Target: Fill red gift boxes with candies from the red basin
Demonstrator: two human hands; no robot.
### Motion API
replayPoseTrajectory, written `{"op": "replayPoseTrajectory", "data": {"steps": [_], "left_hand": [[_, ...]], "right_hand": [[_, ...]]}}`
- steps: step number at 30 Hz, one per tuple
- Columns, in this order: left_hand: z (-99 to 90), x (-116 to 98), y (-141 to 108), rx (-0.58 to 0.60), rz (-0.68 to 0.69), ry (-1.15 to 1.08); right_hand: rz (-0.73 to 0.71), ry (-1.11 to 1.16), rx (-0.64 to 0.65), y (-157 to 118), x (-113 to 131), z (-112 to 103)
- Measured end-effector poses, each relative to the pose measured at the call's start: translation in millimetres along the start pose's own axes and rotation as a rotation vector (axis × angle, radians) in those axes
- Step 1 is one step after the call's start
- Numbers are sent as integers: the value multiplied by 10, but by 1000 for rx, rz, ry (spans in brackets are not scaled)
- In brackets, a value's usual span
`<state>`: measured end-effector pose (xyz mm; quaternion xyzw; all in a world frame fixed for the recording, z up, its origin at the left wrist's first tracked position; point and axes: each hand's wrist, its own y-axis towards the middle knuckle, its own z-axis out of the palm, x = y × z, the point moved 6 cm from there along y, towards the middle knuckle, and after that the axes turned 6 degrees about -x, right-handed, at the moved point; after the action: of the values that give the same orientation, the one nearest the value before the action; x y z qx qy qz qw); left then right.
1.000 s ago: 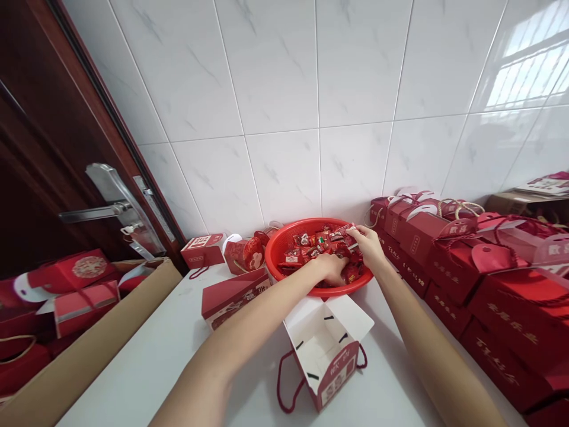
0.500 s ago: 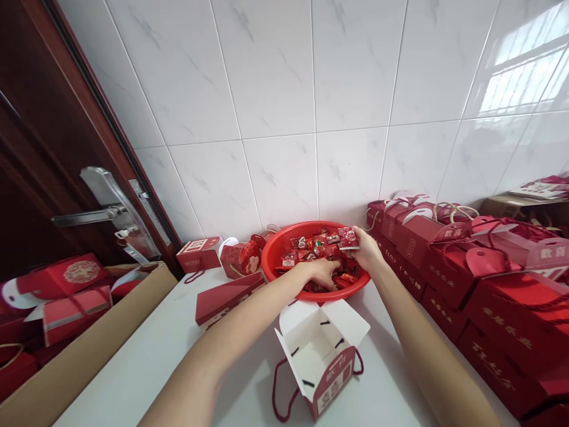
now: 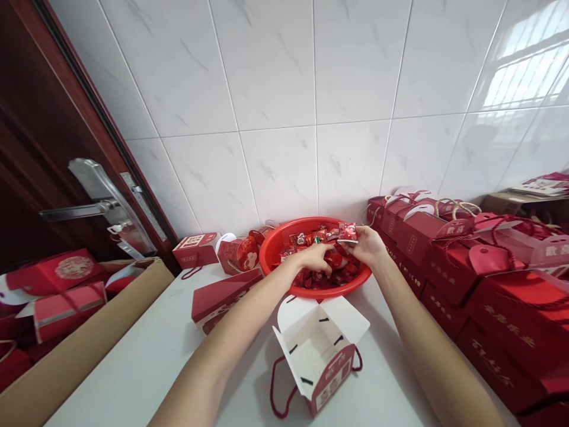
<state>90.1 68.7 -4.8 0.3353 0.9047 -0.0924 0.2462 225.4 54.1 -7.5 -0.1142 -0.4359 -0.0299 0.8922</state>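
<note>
The right hand [image 3: 365,246] pinches a small flat red foil-wrapped candy packet [image 3: 347,232] between thumb and fingertips, holding it up just above the far right of the round red plastic basket [image 3: 275,240]. The packet looks very light, thin and crinkly. Its foil is likely a bit slippery, so an edge pinch like this one suits it best, and squeezing hard could crush whatever is inside.

The left hand [image 3: 313,260] is palm down inside the basket, fingers curled into the heap of loose red wrapped candies [image 3: 340,274]. It appears to be closing on a few of them, though exactly what it grips is hidden under the fingers. The candies lie directly under and around that hand, and the held packet is just to its right and slightly farther.

Just near of the basket, between the two forearms, stands an open red-and-white paper gift box with red cord handles [image 3: 322,356], flaps up, white inside showing. It looks light and easily tipped.

Left of the basket lie a flat folded red box [image 3: 224,293] and small red boxes [image 3: 195,249] by the tiled wall. Stacked closed red gift boxes [image 3: 502,296] fill the right side. A brown cardboard carton [image 3: 84,350] sits at the near left by the dark wooden door [image 3: 40,154]. All of this rests on a white table [image 3: 146,362].
</note>
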Motion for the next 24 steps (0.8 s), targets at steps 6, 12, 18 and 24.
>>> {"op": "replayPoseTrajectory", "data": {"steps": [6,12,18,24], "left_hand": [[-327,205,-14,-407,-155,-71],[-396,386,-61,-559,-311,-54],[-395,435,-94,-608,-399,75],[-378,17,-62,-631,100,12]], "right_hand": [[-60,-87,95,83,-7,-19],[6,29,-49,60,-39,-51],[1,23,-67,69,-48,-66],[-60,-131,73,131,-60,-44]]}}
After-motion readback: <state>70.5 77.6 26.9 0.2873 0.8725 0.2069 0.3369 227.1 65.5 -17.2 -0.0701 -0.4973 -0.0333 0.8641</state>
